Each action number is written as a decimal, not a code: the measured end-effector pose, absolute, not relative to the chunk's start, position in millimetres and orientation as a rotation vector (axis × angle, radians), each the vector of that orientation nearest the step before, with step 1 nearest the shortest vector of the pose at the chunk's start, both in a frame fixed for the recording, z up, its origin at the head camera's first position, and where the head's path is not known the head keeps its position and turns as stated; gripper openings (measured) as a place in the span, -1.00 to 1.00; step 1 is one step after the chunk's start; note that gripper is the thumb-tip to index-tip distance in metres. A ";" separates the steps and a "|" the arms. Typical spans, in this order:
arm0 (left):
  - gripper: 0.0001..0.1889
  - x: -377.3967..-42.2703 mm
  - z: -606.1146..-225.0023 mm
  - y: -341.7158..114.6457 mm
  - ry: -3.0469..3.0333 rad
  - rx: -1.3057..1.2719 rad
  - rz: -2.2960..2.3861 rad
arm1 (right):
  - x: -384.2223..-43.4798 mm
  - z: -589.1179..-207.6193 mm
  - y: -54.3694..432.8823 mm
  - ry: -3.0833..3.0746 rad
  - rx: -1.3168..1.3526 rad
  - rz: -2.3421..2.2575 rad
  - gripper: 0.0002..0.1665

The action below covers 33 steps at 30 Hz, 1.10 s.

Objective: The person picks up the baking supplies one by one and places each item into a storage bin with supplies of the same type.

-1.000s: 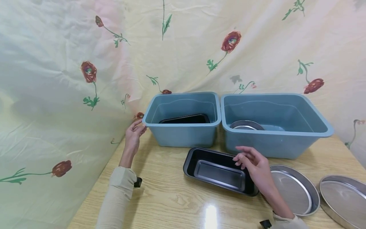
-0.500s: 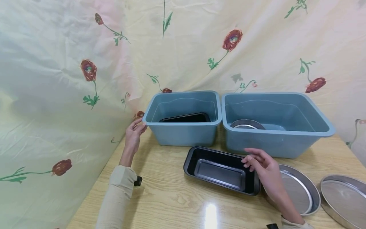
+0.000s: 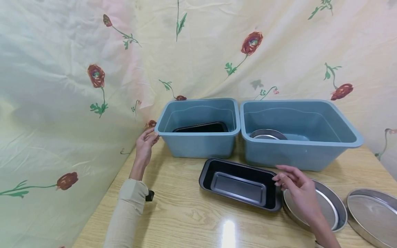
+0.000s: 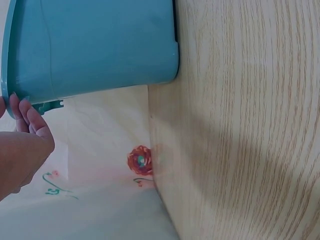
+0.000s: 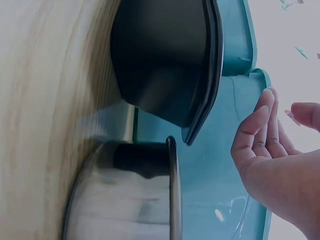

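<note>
Floral cloth backs a tabletop bearing a large blue tub and a smaller blue tub at its far edge, a black loaf pan nearer the front edge and round pans rightward, the left hand's fingers gripping the smaller blue tub's rim, the right hand's loosely curled near the loaf pan.

Right hand moved right: fingertips from over black loaf pan interior to its right end.

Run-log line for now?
left hand: holds rim of left bin | right hand: holds nothing, near loaf pan | loaf pan: on table, beside round pan
</note>
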<state>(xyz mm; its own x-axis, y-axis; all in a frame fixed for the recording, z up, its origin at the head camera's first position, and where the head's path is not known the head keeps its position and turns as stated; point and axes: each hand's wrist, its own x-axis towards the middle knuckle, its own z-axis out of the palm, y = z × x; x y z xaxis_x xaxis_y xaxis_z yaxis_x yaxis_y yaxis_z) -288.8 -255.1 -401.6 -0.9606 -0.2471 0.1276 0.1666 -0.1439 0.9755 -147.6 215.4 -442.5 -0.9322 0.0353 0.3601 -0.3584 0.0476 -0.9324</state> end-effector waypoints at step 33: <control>-0.59 -288.0 -400.9 -255.2 -1.861 0.090 -2.172 | -119.3 -459.9 242.6 -2.281 0.037 1.763 -0.74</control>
